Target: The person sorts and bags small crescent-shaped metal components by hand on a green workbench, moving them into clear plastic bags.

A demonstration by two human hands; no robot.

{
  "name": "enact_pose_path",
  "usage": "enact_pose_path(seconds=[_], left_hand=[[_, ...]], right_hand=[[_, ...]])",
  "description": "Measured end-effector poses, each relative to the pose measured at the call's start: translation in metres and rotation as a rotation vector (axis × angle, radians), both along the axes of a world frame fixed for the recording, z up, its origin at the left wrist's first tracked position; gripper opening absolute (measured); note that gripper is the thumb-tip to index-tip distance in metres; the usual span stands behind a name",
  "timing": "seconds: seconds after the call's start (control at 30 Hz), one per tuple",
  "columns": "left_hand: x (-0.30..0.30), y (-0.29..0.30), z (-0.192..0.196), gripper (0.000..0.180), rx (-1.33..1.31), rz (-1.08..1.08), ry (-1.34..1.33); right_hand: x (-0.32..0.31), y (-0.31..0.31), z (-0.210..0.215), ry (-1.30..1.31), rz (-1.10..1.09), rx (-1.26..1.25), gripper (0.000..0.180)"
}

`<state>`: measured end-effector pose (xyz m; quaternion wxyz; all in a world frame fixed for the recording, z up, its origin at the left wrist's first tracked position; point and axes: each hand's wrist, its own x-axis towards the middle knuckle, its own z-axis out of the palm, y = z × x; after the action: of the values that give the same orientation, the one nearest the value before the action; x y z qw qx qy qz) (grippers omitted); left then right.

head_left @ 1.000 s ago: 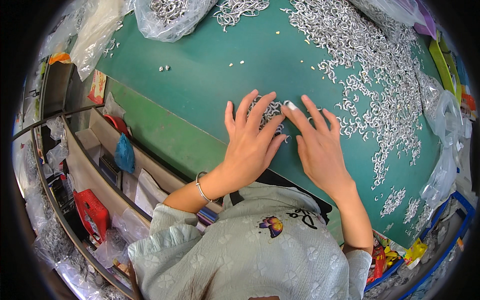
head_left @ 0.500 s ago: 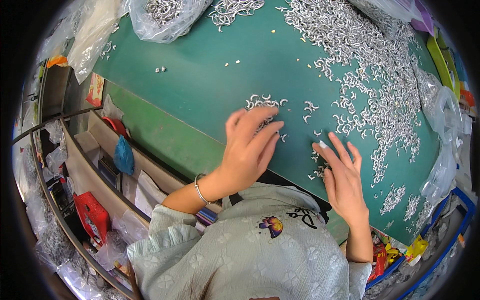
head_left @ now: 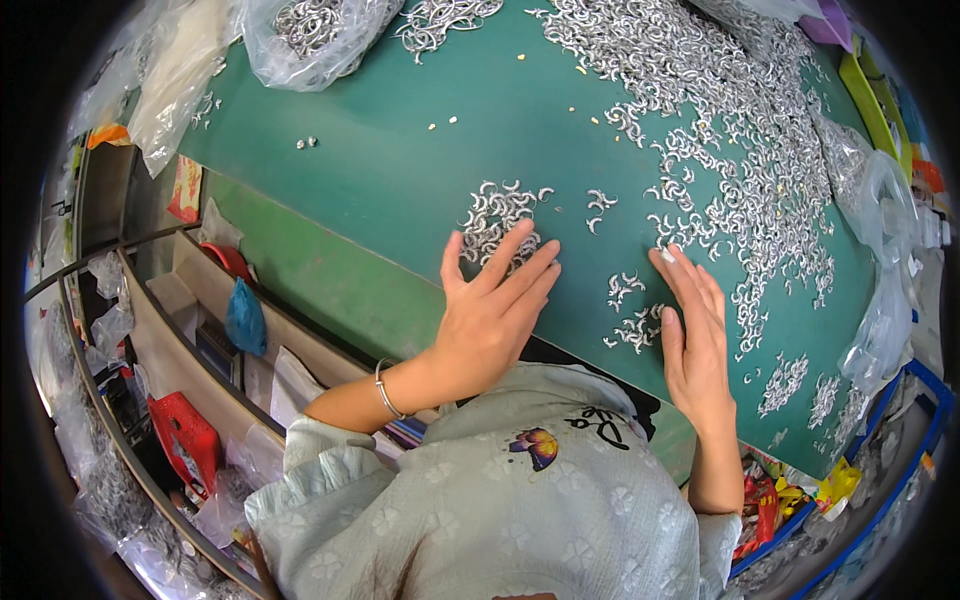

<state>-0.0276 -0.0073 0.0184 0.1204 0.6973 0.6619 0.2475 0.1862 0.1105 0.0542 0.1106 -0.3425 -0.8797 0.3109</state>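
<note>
Few small curved silver metal hooks [head_left: 497, 212] gathered under flat open left hand [head_left: 490, 310]; right hand [head_left: 692, 340] open flat, big scattered hook pile [head_left: 740, 150] left unsorted on green tabletop [head_left: 400, 170]

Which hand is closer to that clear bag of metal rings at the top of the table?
Left. The left hand lies flat below the clear bag, fingers on a small cluster of rings. The right hand lies farther off to the right.

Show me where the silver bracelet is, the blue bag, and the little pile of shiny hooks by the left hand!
silver bracelet [head_left: 385, 390], head view, on the band across the left wrist.
blue bag [head_left: 245, 318], head view, on the middle of its bulge.
pile of shiny hooks [head_left: 495, 212], head view, on the cluster's middle, above the left hand's [head_left: 490, 315] fingertips.
</note>
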Motion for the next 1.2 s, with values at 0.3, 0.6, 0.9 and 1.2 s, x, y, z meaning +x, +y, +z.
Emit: enact_pose_path(seconds=[0.3, 0.6, 0.9, 1.2], left_hand=[[0.007, -0.003, -0.005, 0.046, -0.048, -0.039, 0.034], [0.005, 0.0, 0.0, 0.044, -0.084, 0.063, 0.019], [0.004, -0.002, 0.002, 0.042, -0.082, 0.111, -0.063], [-0.001, -0.01, 0.001, 0.039, -0.073, 0.154, -0.117]], right_hand=[[-0.002, -0.005, 0.001, -0.056, -0.003, 0.078, 0.043], [-0.012, -0.006, -0.002, -0.005, 0.055, 0.12, 0.046], [-0.015, -0.007, 0.004, -0.06, 0.039, 0.143, 0.038], [-0.017, -0.008, 0.01, -0.135, 0.104, 0.121, 0.037]])
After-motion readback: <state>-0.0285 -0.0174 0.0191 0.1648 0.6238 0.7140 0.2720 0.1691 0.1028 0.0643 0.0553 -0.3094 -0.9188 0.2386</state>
